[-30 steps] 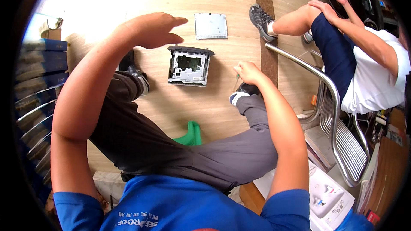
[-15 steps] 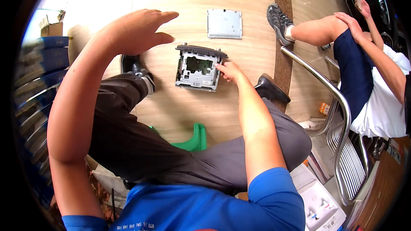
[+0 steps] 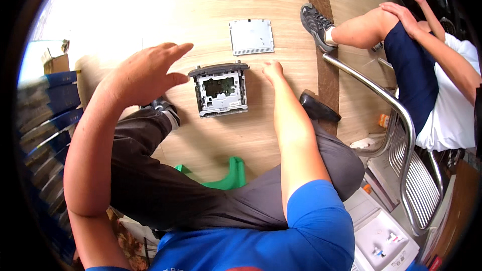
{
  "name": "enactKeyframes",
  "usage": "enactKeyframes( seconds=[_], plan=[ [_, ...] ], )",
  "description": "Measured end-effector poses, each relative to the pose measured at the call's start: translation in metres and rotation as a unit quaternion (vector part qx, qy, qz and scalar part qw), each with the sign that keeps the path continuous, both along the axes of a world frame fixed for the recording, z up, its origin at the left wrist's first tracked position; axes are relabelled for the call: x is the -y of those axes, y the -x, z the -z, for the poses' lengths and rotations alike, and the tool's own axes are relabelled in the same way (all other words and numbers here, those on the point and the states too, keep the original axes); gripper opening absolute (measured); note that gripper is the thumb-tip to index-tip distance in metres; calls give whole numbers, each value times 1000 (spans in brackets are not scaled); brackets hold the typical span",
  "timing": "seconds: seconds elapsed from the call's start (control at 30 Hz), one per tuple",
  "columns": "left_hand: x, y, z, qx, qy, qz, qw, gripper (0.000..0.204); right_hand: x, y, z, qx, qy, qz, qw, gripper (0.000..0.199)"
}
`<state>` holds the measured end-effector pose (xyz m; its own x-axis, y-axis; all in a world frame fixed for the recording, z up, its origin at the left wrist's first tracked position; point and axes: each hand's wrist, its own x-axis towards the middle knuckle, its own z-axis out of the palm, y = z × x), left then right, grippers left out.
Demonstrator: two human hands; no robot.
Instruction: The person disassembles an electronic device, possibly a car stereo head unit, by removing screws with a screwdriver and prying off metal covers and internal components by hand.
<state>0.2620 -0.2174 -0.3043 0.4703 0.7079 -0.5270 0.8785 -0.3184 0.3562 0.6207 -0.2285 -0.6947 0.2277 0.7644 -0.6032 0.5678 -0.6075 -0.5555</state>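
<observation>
A grey opened electronic unit point(image 3: 221, 90) with a dark front panel lies on the wooden floor between my feet. Its flat metal cover plate point(image 3: 251, 36) lies apart, farther away. My left hand point(image 3: 145, 73) hovers raised and open to the left of the unit, fingers spread, holding nothing. My right hand point(image 3: 273, 69) reaches down to the floor just right of the unit, fingers extended, empty; whether it touches the floor I cannot tell.
I sit on a green stool point(image 3: 226, 175). Another person point(image 3: 427, 65) sits at the right on a metal chair point(image 3: 401, 140), a grey shoe point(image 3: 315, 24) near the cover plate. Blue boxes point(image 3: 45, 120) stack at the left; a white box point(image 3: 381, 231) at lower right.
My right hand has moved from the unit's top right corner to the floor beside it. My left hand stays raised. The view has shifted closer over the unit.
</observation>
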Motion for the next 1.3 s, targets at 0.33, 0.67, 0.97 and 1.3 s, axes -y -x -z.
enactKeyframes(
  seconds=[0.33,0.67,0.97,1.3],
  plan=[
    [4,-4,9,-44,25,13,999,62,-36,103,12,64,-125,-104,985,28],
    [3,-19,8,-51,38,10,998,61,5,26,34,-2,-41,53,998,28],
    [11,-36,9,-36,17,46,998,61,88,-41,28,232,-23,-118,965,26],
    [14,-16,20,-14,-56,69,996,57,120,44,-35,136,-100,41,985,43]
  ],
)
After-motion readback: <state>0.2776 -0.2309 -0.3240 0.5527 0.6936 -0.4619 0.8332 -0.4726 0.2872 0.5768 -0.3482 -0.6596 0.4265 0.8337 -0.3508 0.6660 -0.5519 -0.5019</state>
